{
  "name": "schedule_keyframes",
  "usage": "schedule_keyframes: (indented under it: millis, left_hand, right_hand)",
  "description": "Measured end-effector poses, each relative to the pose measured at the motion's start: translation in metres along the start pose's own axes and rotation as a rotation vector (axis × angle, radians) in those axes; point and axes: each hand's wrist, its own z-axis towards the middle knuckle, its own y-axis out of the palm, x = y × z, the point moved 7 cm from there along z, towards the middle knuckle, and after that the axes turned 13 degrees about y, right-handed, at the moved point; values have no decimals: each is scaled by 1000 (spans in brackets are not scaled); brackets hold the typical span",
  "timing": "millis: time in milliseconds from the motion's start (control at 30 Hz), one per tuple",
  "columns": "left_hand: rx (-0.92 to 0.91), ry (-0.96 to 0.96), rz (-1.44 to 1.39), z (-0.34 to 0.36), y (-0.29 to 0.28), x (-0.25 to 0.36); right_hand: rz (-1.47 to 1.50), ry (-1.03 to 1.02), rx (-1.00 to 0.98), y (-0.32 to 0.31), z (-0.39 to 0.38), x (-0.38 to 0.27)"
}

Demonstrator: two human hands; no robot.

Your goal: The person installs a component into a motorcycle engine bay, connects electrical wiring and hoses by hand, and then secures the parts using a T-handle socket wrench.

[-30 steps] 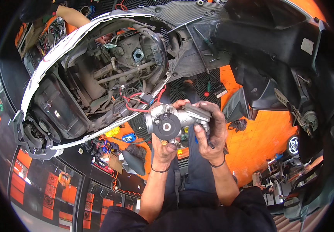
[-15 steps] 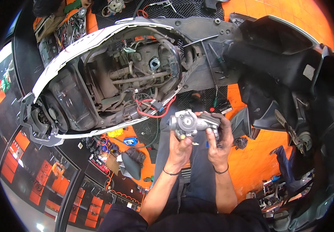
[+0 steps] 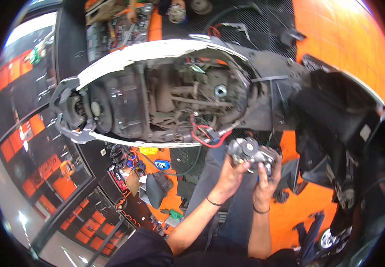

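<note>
In both hands I hold a silver-grey metal throttle body (image 3: 248, 149) with a round disc-like end, near the scooter's side. My left hand (image 3: 231, 179) grips it from below on the left, thumb along its lower edge. My right hand (image 3: 266, 183) wraps the darker right end, fingers curled around it. Just beyond is the opened scooter body (image 3: 157, 48) with a white edge, its frame and engine bay exposed. A loop of red cable (image 3: 210, 144) hangs over its near side, close to the throttle body.
Black scooter bodywork (image 3: 335, 98) fills the right side. A long metal tool (image 3: 270, 78) lies across the floorboard. On the left floor are a blue bottle (image 3: 162, 164), a yellow cloth (image 3: 148, 151) and a dark seat-like piece (image 3: 155, 192). Another person's hand (image 3: 132, 13) shows above a tool tray.
The view has shifted, so the scooter and the floor items appear farther right and mostly lower. The throttle body stays in both hands and looks slightly tilted.
</note>
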Motion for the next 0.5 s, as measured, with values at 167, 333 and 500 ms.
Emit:
schedule_keyframes:
  millis: [167,333,500]
  left_hand:
    - [-51,58,-21,6,13,4]
    - [-46,71,-44,7,13,15]
    - [5,109,-71,11,11,33]
  right_hand:
    - [89,38,-4,-2,3,2]
    - [120,58,-54,6,8,4]
    - [104,69,-64,22,10,-2]
